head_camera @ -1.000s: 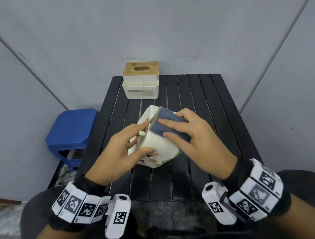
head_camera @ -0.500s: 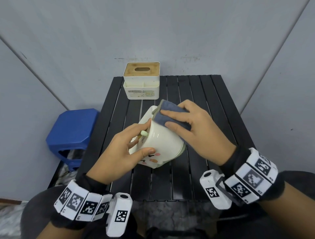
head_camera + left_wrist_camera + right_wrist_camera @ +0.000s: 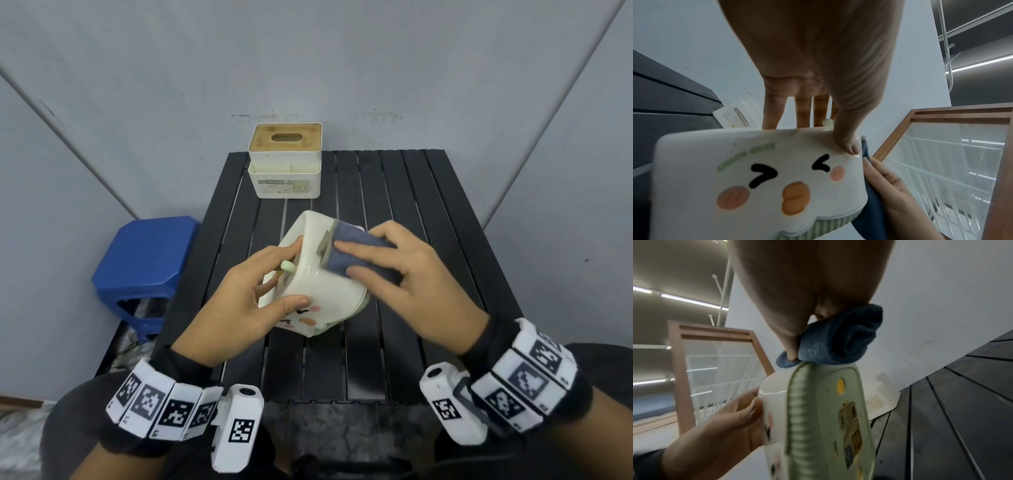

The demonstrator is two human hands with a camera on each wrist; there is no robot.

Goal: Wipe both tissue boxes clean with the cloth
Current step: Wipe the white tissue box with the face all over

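A white tissue box with a cartoon face (image 3: pixel 329 291) is tipped on its side above the black slatted table (image 3: pixel 411 205). My left hand (image 3: pixel 274 284) grips its top end, thumb on the face panel (image 3: pixel 766 170) and fingers behind. My right hand (image 3: pixel 376 263) holds a folded blue cloth (image 3: pixel 346 255) and presses it onto the box's upward-facing side. In the right wrist view the cloth (image 3: pixel 838 340) bunches under my thumb at the edge of the box's green base (image 3: pixel 828 418). A second white tissue box with a wooden lid (image 3: pixel 286 161) stands at the table's far edge.
A blue plastic stool (image 3: pixel 144 260) stands left of the table. Grey walls close in behind and at both sides. The right half and the near strip of the table top are bare slats.
My right hand slid the cloth away along the box's side, then back toward me and to the right. The left hand kept its grip on the tilted box.
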